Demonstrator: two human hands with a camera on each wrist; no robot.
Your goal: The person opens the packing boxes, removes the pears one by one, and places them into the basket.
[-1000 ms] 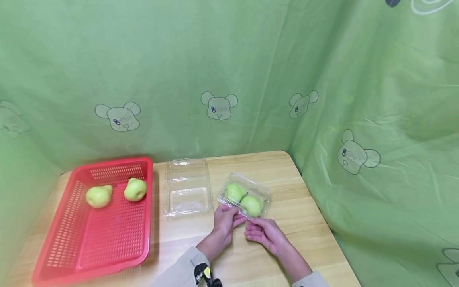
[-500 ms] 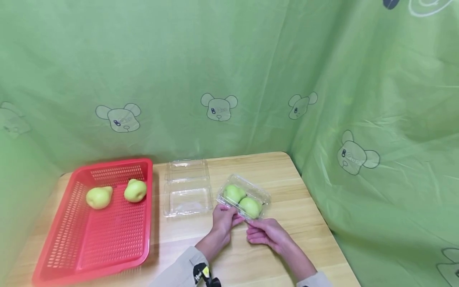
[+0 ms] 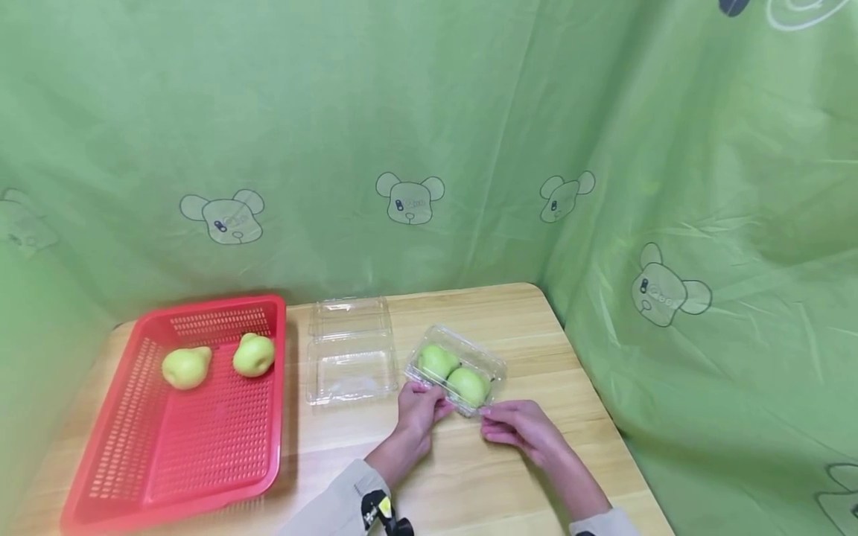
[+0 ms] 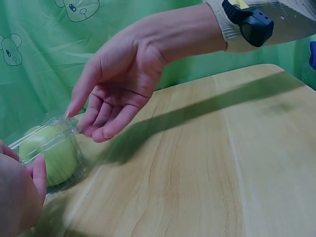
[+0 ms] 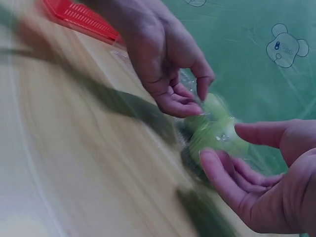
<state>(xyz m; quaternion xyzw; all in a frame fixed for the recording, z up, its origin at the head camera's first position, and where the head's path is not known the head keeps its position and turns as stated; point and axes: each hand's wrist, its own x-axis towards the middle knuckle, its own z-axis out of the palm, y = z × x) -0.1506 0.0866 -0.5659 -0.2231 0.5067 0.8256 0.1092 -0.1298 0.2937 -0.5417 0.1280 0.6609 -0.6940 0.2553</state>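
Note:
A clear plastic clamshell container, lid down, holds two green pears on the table. My left hand pinches its near rim toward the left corner, thumb on top. At the near right corner, my right hand has thumb above and fingers below the rim. In the left wrist view the right hand touches that corner from the side, with one pear showing through the plastic. The right wrist view has the left hand at the rim and the right hand nearer the camera.
A red plastic basket with two more pears stands on the left of the wooden table. Between it and the hands lies an opened, clear clamshell container. Green curtains with bear drawings surround the table.
My right hand has slid right along the near rim, from close beside the left hand to the right corner. The left hand stays at its place; the container has barely shifted.

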